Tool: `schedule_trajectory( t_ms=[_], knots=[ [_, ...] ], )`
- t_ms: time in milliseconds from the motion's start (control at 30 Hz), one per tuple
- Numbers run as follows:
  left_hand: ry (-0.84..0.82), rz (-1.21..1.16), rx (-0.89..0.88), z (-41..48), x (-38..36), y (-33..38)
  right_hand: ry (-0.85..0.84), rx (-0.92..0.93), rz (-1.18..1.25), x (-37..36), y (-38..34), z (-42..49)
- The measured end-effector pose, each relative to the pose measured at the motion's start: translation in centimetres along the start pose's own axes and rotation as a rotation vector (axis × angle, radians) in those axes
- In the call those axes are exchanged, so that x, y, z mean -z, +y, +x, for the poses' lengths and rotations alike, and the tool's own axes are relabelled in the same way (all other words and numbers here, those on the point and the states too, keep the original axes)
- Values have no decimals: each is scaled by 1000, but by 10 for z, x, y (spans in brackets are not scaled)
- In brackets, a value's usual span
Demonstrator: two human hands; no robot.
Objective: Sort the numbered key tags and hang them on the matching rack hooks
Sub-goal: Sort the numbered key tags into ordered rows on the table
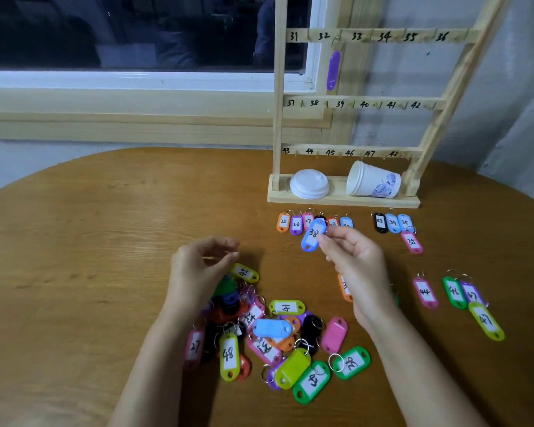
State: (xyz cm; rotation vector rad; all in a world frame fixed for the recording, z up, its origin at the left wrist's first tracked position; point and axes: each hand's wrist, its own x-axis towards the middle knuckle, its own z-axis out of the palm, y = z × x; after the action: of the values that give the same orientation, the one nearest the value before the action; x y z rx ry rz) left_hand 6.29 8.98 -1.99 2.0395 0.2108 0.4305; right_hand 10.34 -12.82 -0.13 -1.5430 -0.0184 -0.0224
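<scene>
Presently listed on the wooden counter (105,241): blue tag 38 (312,235) is pinched at its ring end by the thumb and fingertips of the right hand (356,266) and held over the near edge of a row of tags (290,223) numbered from 25 upward. The left hand (198,272) is held above the mixed pile of tags (278,334), fingers loosely curled, nothing gripped. A second row (392,223), 33 to 35, is laid to the right; tags 44, 46 and 47 (425,292) are set apart nearer the right edge. On the wooden rack (278,118) one purple tag (333,70) is hung under 32. A tipped paper cup (372,180) and a white lid (309,184) are kept on the rack base
</scene>
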Motion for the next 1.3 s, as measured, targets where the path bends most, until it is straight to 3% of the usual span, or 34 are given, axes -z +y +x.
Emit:
schedule_trajectory(
  t_ms=[200,500,800,967,1100,1300],
  knots=[
    [-129,253,-81,1,-3,-8,-5,-7,-19,1,1,-1],
    [-132,283,-199,1,-8,-8,-10,-14,-17,1,0,-3],
    [94,-161,-129,4,-15,16,64,19,14,22,-18,-1],
    [36,-373,-78,-2,-26,44,140,27,30,58,-25,-3],
    [25,-523,35,-8,-43,54,129,14,-98,82,-22,-12],
    [-52,-466,57,-18,-52,54,15,7,-375,86,3,-41]
  ],
)
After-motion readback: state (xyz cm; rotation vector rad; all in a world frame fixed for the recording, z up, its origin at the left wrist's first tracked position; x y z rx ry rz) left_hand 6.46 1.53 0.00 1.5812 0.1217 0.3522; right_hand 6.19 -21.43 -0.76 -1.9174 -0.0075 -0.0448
